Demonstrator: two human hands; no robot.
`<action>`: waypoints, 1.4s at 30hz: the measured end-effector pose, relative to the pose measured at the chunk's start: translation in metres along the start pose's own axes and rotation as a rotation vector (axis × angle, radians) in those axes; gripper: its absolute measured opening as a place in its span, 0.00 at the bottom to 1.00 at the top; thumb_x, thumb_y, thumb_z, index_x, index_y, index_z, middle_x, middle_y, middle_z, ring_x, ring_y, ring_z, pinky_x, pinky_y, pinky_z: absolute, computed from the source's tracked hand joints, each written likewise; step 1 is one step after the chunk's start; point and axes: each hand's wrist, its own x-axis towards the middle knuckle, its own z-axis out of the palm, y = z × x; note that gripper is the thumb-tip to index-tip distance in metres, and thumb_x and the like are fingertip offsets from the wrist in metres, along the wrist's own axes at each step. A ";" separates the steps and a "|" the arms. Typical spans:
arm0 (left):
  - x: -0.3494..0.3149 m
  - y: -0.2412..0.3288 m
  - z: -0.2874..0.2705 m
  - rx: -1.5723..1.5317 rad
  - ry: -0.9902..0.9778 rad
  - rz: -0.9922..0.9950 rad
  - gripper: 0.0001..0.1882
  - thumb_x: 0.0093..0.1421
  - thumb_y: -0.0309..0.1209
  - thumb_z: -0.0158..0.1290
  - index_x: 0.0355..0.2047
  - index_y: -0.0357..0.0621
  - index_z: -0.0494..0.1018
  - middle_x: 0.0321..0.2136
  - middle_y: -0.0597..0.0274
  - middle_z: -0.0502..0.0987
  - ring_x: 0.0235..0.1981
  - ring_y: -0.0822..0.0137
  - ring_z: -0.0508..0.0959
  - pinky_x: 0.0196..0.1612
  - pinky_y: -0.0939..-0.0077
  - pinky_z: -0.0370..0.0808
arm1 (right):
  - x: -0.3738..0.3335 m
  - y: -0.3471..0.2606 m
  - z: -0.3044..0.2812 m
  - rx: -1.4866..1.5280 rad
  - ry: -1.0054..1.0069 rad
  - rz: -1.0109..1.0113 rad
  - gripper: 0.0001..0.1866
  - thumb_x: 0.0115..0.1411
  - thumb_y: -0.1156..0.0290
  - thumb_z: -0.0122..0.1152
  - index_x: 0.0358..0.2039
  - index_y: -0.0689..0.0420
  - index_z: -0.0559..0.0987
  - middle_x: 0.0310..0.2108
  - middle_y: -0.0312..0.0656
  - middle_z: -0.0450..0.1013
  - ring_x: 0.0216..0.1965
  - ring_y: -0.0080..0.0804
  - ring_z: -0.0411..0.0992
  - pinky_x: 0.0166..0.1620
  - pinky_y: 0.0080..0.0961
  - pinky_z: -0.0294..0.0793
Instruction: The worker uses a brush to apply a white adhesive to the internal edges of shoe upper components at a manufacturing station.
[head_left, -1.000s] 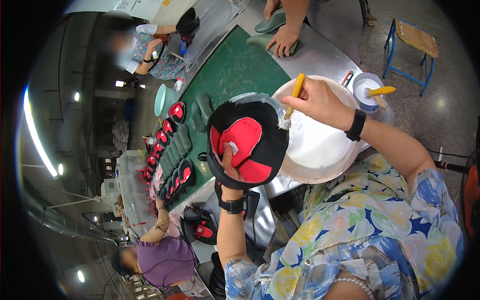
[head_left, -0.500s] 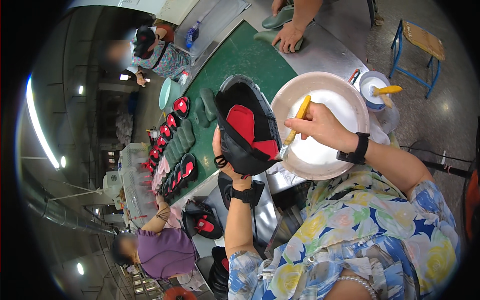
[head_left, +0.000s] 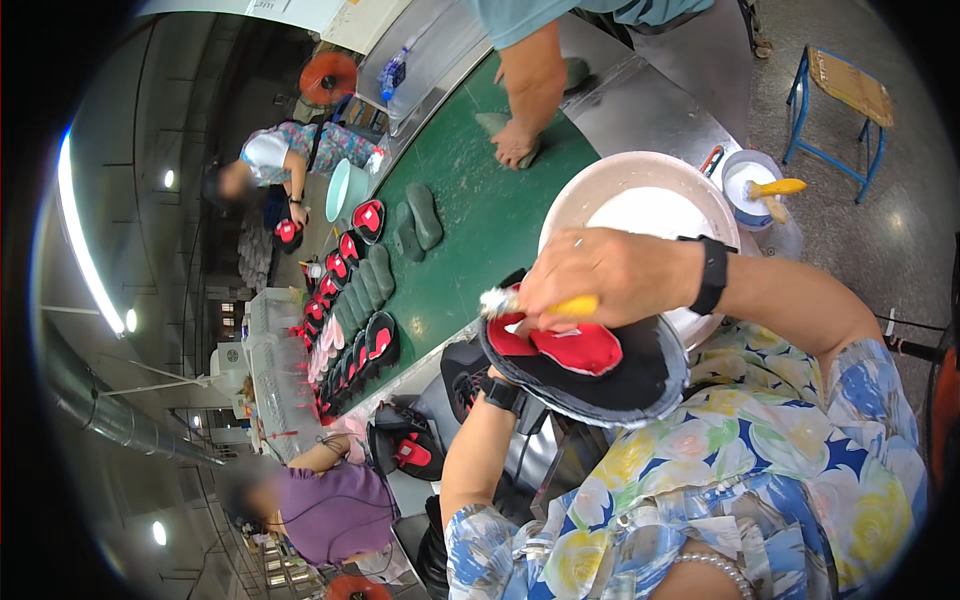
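My left hand (head_left: 496, 376) holds a black shoe upper (head_left: 640, 385) with a red inner piece (head_left: 580, 350); most of its fingers are hidden beneath it. The upper is tilted, and its pale, wet-looking rim faces me. My right hand (head_left: 600, 272) is closed around a paintbrush (head_left: 572, 307) with a yellow handle, above the far left part of the upper. White stuff coats the bristles; whether they touch the upper I cannot tell. Just beyond stands a large pinkish basin (head_left: 610, 172) of white liquid, partly covered by my right forearm.
A small tub (head_left: 735, 165) with another yellow-handled brush stands right of the basin. On the green work surface (head_left: 460, 270) sit rows of black-and-red uppers (head_left: 368, 218) and grey-green shoe forms (head_left: 423, 215). A co-worker's hand (head_left: 515, 145) presses a form at the far side. A stool (head_left: 850, 85) stands right.
The upper has turned and come lower toward me, right of where it was. My right hand has moved left with the paintbrush. The co-worker's hands have shifted left with the forms.
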 end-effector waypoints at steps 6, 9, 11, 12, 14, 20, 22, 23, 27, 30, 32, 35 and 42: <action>0.008 -0.003 -0.003 0.653 0.165 -0.017 0.27 0.44 0.16 0.67 0.47 0.38 0.77 0.50 0.63 0.77 0.54 0.69 0.74 0.57 0.70 0.74 | 0.000 0.029 -0.008 -0.244 -0.095 0.154 0.10 0.59 0.68 0.64 0.34 0.59 0.73 0.30 0.44 0.74 0.36 0.45 0.76 0.42 0.35 0.76; -0.004 -0.009 -0.009 0.131 0.134 0.217 0.25 0.45 0.15 0.66 0.46 0.38 0.77 0.49 0.63 0.77 0.51 0.68 0.76 0.56 0.70 0.75 | -0.001 0.030 -0.019 -0.189 -0.106 0.295 0.12 0.59 0.66 0.64 0.31 0.59 0.72 0.28 0.47 0.73 0.33 0.49 0.75 0.38 0.38 0.74; -0.010 -0.008 -0.035 0.401 -0.026 0.447 0.22 0.51 0.15 0.62 0.48 0.36 0.76 0.47 0.59 0.78 0.50 0.65 0.78 0.57 0.69 0.76 | -0.006 0.029 -0.028 -0.204 -0.233 0.523 0.09 0.59 0.70 0.64 0.32 0.60 0.73 0.27 0.45 0.74 0.31 0.47 0.75 0.38 0.35 0.75; -0.011 -0.004 -0.037 0.535 -0.110 0.560 0.21 0.53 0.15 0.60 0.49 0.36 0.76 0.47 0.56 0.79 0.50 0.63 0.78 0.57 0.68 0.76 | -0.010 0.029 -0.034 -0.204 -0.237 0.523 0.09 0.59 0.70 0.64 0.32 0.60 0.73 0.27 0.45 0.74 0.31 0.47 0.75 0.38 0.35 0.75; -0.016 0.004 -0.016 0.208 0.081 0.321 0.21 0.55 0.18 0.59 0.51 0.36 0.74 0.47 0.55 0.79 0.49 0.62 0.80 0.56 0.68 0.77 | -0.019 0.028 -0.048 -0.191 -0.391 0.699 0.09 0.60 0.69 0.62 0.33 0.60 0.74 0.28 0.46 0.75 0.31 0.47 0.76 0.38 0.33 0.74; -0.012 0.028 0.003 -0.082 0.192 0.095 0.19 0.57 0.19 0.60 0.50 0.37 0.74 0.40 0.66 0.78 0.38 0.74 0.78 0.44 0.76 0.76 | 0.005 0.018 -0.036 -0.149 0.007 0.406 0.12 0.60 0.68 0.63 0.31 0.59 0.68 0.25 0.48 0.72 0.30 0.52 0.73 0.37 0.40 0.72; -0.007 0.031 0.003 -0.064 0.199 0.163 0.20 0.59 0.21 0.60 0.52 0.38 0.73 0.42 0.65 0.79 0.39 0.73 0.79 0.45 0.76 0.77 | 0.002 0.034 -0.024 -0.288 -0.074 0.330 0.12 0.59 0.69 0.63 0.31 0.60 0.68 0.26 0.48 0.72 0.30 0.52 0.73 0.37 0.40 0.72; -0.009 0.030 -0.004 -0.111 0.224 0.156 0.19 0.60 0.23 0.60 0.52 0.39 0.73 0.43 0.65 0.79 0.41 0.72 0.79 0.46 0.76 0.77 | -0.001 0.040 -0.023 -0.283 -0.127 0.421 0.12 0.59 0.70 0.63 0.30 0.60 0.68 0.25 0.48 0.72 0.29 0.52 0.73 0.37 0.40 0.72; -0.012 -0.012 -0.092 -0.097 0.406 0.260 0.20 0.63 0.27 0.59 0.55 0.42 0.71 0.48 0.62 0.78 0.46 0.67 0.79 0.50 0.69 0.78 | 0.002 0.037 -0.036 -0.216 -0.184 0.635 0.09 0.60 0.71 0.63 0.31 0.60 0.72 0.27 0.48 0.74 0.30 0.42 0.75 0.37 0.33 0.73; -0.024 -0.014 -0.120 -0.411 0.595 0.408 0.22 0.63 0.31 0.60 0.56 0.45 0.70 0.48 0.63 0.78 0.48 0.65 0.80 0.47 0.66 0.81 | -0.005 0.027 -0.050 -0.300 0.080 0.653 0.08 0.60 0.71 0.65 0.34 0.60 0.76 0.30 0.45 0.76 0.33 0.32 0.77 0.38 0.25 0.73; -0.052 -0.032 -0.182 -0.386 0.681 0.407 0.23 0.63 0.35 0.60 0.57 0.48 0.69 0.49 0.63 0.78 0.47 0.67 0.80 0.41 0.70 0.82 | -0.010 0.020 -0.040 -0.196 0.109 0.768 0.07 0.59 0.73 0.65 0.33 0.60 0.76 0.31 0.43 0.77 0.34 0.31 0.76 0.39 0.25 0.72; -0.060 -0.097 -0.271 -0.526 0.847 0.514 0.20 0.68 0.37 0.53 0.59 0.56 0.66 0.50 0.60 0.76 0.48 0.63 0.79 0.40 0.64 0.84 | -0.034 0.021 -0.024 -0.185 0.025 0.863 0.06 0.59 0.75 0.64 0.33 0.61 0.76 0.30 0.41 0.76 0.35 0.29 0.75 0.41 0.24 0.72; -0.021 -0.143 -0.395 -0.490 1.007 0.574 0.16 0.71 0.27 0.43 0.58 0.47 0.67 0.53 0.56 0.74 0.54 0.50 0.75 0.52 0.40 0.78 | -0.066 0.023 -0.010 -0.011 0.130 1.261 0.06 0.60 0.79 0.62 0.37 0.61 0.75 0.35 0.38 0.72 0.38 0.24 0.73 0.44 0.20 0.73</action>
